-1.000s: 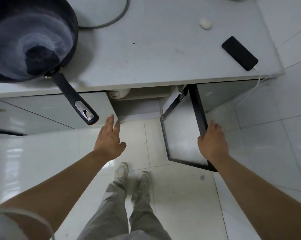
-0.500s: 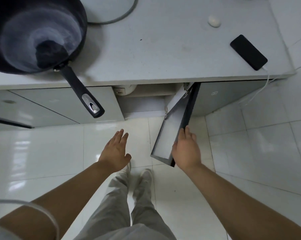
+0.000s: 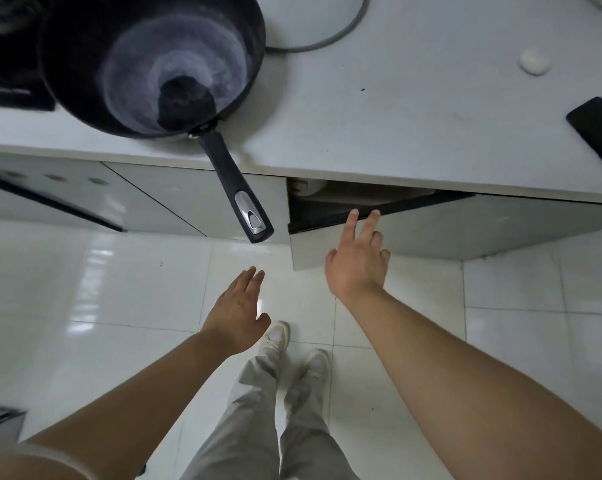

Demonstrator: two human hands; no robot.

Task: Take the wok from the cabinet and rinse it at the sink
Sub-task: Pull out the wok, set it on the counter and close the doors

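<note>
At the far left a dark stove top (image 3: 12, 88) shows only partly at the edge of the view. Just right of it the wok (image 3: 150, 60) sits on the white surface (image 3: 413, 109), and its black handle (image 3: 235, 187) reaches over the near edge of the surface and hangs above the floor (image 3: 84, 289). So the first part of the task looks done: the wok is out of the cabinet and rests on the surface, and nobody holds it. The inside of the wok shows a pale grey haze around a dark centre, so I judge that it is not rinsed yet. No sink and no tap are visible here.

Below the handle, the left hand (image 3: 238, 313) hangs in the air above the floor, released, with the fingers straight and close together. It touches nothing and is well apart from the handle.

More to the right, the right hand (image 3: 358, 261) lies open against the pale cabinet door (image 3: 465, 226), and two of its fingertips (image 3: 353, 214) reach the dark top edge of the door. It grasps nothing; it only presses flat. The door is almost closed, and a narrow dark gap remains at its left end, where a pale rounded object (image 3: 304, 187) inside the cabinet is partly seen.

On the far right of the surface lie a small white object (image 3: 534, 62) and a black phone (image 3: 599, 131), and a grey cable (image 3: 327, 39) curves behind the wok.

What is left, as I judge it: to shut the door fully, to take the wok by its handle, to carry it to the sink and to rinse it.
</note>
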